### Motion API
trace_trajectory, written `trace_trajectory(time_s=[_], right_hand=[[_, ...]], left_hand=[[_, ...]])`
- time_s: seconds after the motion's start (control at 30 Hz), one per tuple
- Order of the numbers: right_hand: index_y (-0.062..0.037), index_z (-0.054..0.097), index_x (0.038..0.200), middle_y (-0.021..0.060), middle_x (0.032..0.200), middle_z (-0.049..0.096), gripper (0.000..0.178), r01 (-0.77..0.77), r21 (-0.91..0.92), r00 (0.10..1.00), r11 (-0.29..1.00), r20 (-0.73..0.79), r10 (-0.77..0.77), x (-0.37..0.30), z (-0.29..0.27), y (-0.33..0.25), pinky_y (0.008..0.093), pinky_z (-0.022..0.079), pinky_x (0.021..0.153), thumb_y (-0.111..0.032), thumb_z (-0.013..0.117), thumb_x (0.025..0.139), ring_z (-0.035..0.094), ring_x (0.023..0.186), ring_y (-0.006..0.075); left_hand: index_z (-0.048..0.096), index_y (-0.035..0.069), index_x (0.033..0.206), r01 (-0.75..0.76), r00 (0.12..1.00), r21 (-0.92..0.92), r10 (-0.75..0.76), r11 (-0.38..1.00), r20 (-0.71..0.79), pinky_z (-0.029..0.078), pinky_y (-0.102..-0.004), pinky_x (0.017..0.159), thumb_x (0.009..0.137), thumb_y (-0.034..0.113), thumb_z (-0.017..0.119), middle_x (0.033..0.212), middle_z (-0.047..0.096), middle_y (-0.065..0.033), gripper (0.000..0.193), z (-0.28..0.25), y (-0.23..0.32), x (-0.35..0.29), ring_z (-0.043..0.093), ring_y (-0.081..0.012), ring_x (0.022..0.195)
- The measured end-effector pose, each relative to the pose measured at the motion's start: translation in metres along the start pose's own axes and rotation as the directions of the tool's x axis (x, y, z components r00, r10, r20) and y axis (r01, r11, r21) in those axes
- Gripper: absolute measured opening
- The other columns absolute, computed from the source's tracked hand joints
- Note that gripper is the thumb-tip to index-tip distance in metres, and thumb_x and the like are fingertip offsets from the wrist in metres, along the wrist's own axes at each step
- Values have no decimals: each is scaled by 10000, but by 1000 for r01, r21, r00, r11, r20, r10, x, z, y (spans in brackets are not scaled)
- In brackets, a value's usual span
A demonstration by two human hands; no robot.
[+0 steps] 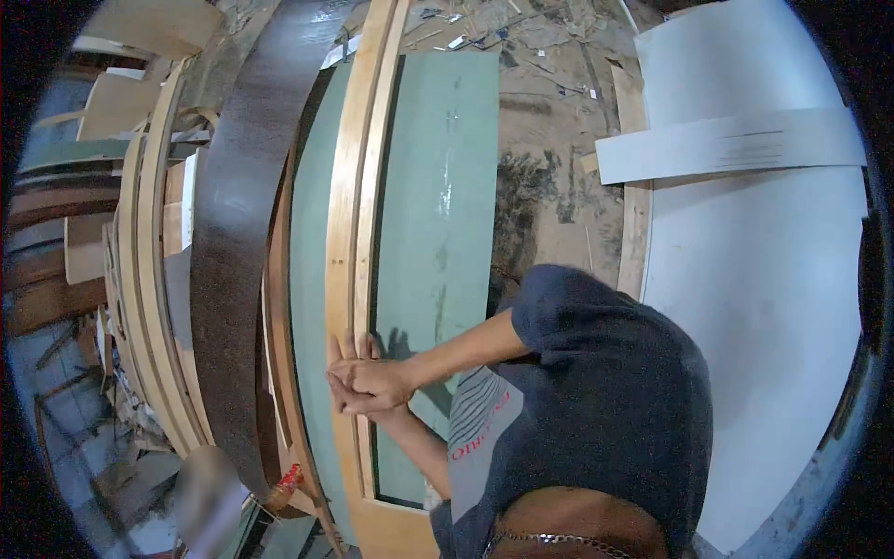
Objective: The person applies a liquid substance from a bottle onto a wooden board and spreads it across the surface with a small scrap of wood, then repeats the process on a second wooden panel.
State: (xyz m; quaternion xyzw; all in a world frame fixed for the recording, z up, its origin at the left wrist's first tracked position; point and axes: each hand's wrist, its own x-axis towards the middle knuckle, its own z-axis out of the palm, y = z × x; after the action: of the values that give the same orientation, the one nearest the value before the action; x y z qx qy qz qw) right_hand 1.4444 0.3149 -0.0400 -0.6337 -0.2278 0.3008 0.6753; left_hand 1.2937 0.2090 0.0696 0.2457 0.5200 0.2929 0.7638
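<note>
While pressed down together on the long pale varnished wooden frame strip [352, 233], left hand [346, 359] and right hand [372, 384] sit stacked, right over left. Left fingers flat and spread on the wood, fingertips poking out just above the right hand. Right hand half curled on top, not wrapped round anything, so no real grip, just pushing. Can't tell how much of the left palm touches, hidden under the right.

Frame strip running straight away from the hands toward the top, and on past the wrists toward the bottom edge. Just right of the hands, touching the strip: flat pale green panel [438, 186] set inside the frame, scuffed with white marks. Just left of the hands, a narrower slice of the same green, then a wide dark brown curved board [233, 261]. Further left, a bundle of light wooden curved strips [149, 279] standing on edge.

Well off to the right of the arms, big white sheet [773, 307] with a white plank [726, 144] laid across it. Beyond the fingertips, dusty littered floor [549, 140].
</note>
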Motion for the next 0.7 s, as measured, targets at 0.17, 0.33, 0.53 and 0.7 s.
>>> trace_trajectory(time_s=[0.17,0.33,0.53,0.7], right_hand=[[-13,529,1021,240,1102,486,591,253,-318,578,914,807,121,-83,30,-70,562,335,926,-588,495,889,469,1025,436],[16,653,708,281,772,631,667,336,-272,208,902,955,210,-103,-27,-71,542,461,709,-617,519,868,604,701,455],[74,610,705,267,657,579,719,307,-120,-109,944,981,160,-145,-55,-54,506,442,625,-602,484,916,571,632,431],[59,613,760,232,636,573,715,185,-91,72,978,994,79,-168,-36,-9,458,444,589,-597,416,964,513,559,350]], left_hand=[[437,-73,1353,-20,997,-54,16,998,-72,365,-484,1072,993,562,286,1296,518,-250,746,-10,-12,-33,488,-352,1222],[452,-79,1343,62,998,-41,-61,997,35,371,-468,1069,1000,545,300,1301,524,-248,727,-4,-19,-35,500,-341,1221],[470,-85,1330,142,987,-49,-137,989,88,379,-449,1065,1008,524,317,1307,532,-245,706,-14,-49,-52,513,-329,1220],[485,-91,1319,60,985,-19,-56,998,165,386,-433,1062,1015,507,331,1313,539,-242,688,-46,-55,-82,525,-319,1219]])
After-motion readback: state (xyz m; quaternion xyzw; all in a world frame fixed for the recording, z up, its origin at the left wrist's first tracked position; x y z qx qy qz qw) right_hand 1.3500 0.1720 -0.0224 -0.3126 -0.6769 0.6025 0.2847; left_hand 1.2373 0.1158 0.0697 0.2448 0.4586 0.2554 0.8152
